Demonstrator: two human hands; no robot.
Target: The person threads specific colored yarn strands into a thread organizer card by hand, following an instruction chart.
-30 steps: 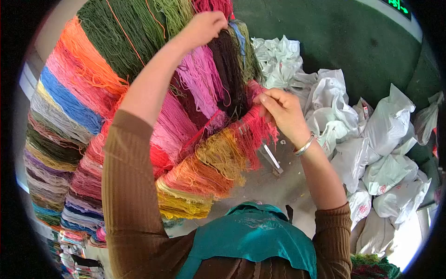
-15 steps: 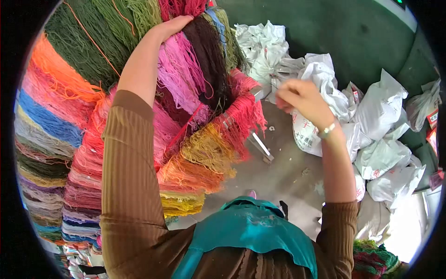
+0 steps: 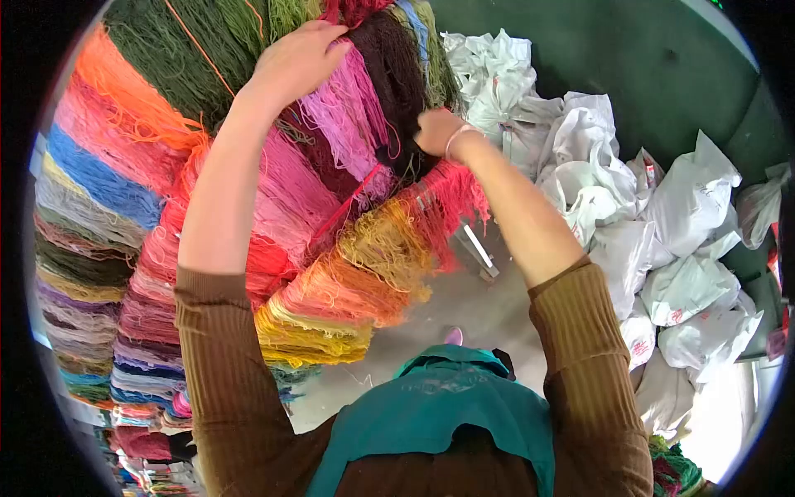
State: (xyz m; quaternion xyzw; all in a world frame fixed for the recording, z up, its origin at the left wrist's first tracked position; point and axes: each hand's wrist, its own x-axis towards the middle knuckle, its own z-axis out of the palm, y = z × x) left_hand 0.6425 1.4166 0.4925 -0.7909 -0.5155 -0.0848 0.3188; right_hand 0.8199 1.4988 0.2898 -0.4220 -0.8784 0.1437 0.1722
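Hanks of dyed yarn hang in dense rows in front of me. My left hand lies over the top of the bright pink yarn, thumb and fingers apart, next to the crimson yarn. Against the right side of the dark brown yarn is my right hand, its fingers curled closed. What they hold, if anything, is hidden. Just below that hand hangs red-pink yarn, with mustard-coloured yarn beside it.
White plastic bags, several of them stuffed full, are piled on the right. A metal stand foot shows on the grey floor. Dark green yarn and orange yarn hang to the left.
My right hand has moved left from above the bags to the dark brown yarn. My left hand has drawn back slightly, and its fingers now show on the pink yarn.
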